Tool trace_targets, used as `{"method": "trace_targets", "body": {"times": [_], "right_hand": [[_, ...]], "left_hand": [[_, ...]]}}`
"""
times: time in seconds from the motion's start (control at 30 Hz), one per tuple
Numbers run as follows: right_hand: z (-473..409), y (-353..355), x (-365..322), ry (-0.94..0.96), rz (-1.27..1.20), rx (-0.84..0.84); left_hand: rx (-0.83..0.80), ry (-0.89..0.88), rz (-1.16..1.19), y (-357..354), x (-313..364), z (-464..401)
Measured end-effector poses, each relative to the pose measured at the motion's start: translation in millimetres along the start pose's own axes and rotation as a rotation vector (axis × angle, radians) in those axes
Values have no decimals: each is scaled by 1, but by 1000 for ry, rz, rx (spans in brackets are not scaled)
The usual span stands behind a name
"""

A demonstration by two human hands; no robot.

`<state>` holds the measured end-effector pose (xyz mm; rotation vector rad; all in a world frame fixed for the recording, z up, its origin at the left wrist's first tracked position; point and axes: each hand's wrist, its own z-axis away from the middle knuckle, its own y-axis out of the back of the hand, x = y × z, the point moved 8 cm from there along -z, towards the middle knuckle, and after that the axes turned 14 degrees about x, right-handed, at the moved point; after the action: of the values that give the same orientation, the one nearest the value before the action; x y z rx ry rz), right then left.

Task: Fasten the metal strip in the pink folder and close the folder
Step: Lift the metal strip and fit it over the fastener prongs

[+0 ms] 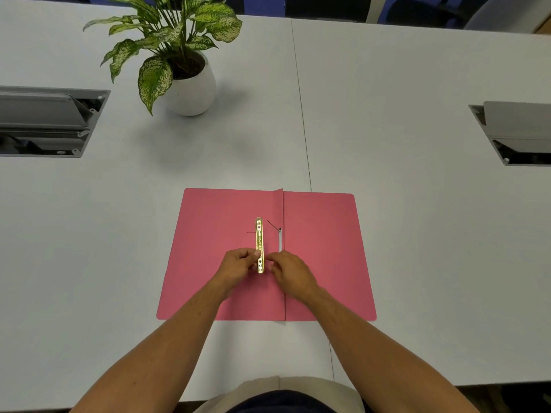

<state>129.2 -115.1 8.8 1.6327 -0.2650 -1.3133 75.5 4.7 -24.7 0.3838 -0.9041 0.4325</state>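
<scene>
The pink folder [322, 251] lies open and flat on the table in front of me. A gold metal strip [259, 236] with several holes stands lengthwise above the left leaf, just left of the fold. My left hand [238, 265] pinches the strip near its lower end. My right hand [290, 271] is at the strip's lower end from the right, fingers closed around a thin prong there. Another thin metal prong [272, 225] sticks up near the fold beside a white tab [280, 241].
A potted plant in a white pot [190, 87] stands behind the folder to the left. Grey cable boxes are set into the table at far left [44, 123] and far right [515, 132]. A seam [301, 108] runs down the white table.
</scene>
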Motion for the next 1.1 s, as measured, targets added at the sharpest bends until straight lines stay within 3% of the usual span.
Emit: {"method": "trace_targets", "body": {"times": [0.97,1.1], "right_hand": [[-15,-9,26,-150,-225,30],[-22,6,34,-189,-188,121]], "left_hand": [[-84,77,113,-23,-9,-12],[-86,73,106,-23,-7,-12]]}}
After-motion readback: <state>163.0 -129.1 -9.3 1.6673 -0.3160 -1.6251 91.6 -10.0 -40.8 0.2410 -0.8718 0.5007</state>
